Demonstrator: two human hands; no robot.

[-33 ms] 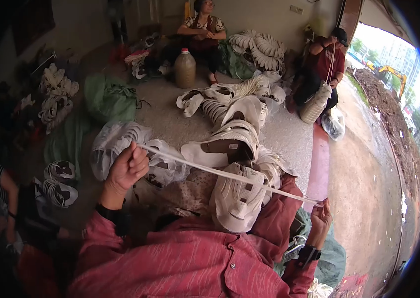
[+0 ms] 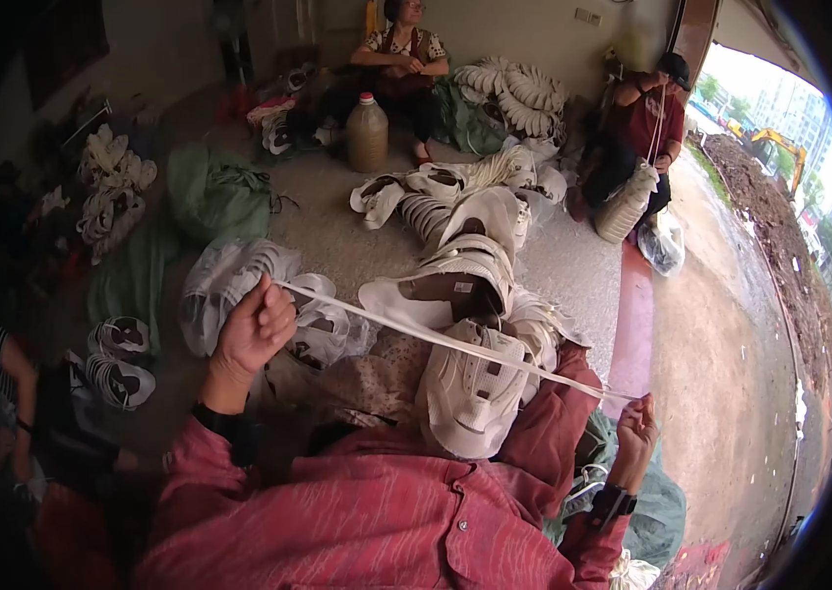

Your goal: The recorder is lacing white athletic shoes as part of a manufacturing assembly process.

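Note:
A white shoelace [image 2: 436,338] is stretched taut in front of my chest, sloping down from left to right. One end is pinched between the thumb and fingers of my left hand [image 2: 257,326]. My right hand [image 2: 637,435], lower and farther right, grips the other end with its fingertips. Below the lace, a white shoe upper [image 2: 467,401] with dark openings rests on my lap, touched by neither hand. Just beyond it, a long row of white shoe uppers [image 2: 480,258] lies nested together on the floor.
Plastic-wrapped uppers [image 2: 239,270] lie beyond my left hand, near a green sack [image 2: 214,192]. A capped jug [image 2: 367,136] stands farther back. One person [image 2: 401,64] sits behind it; another [image 2: 647,118] at right holds laces rising from stacked uppers. More green sacking [image 2: 657,506] lies by my right forearm.

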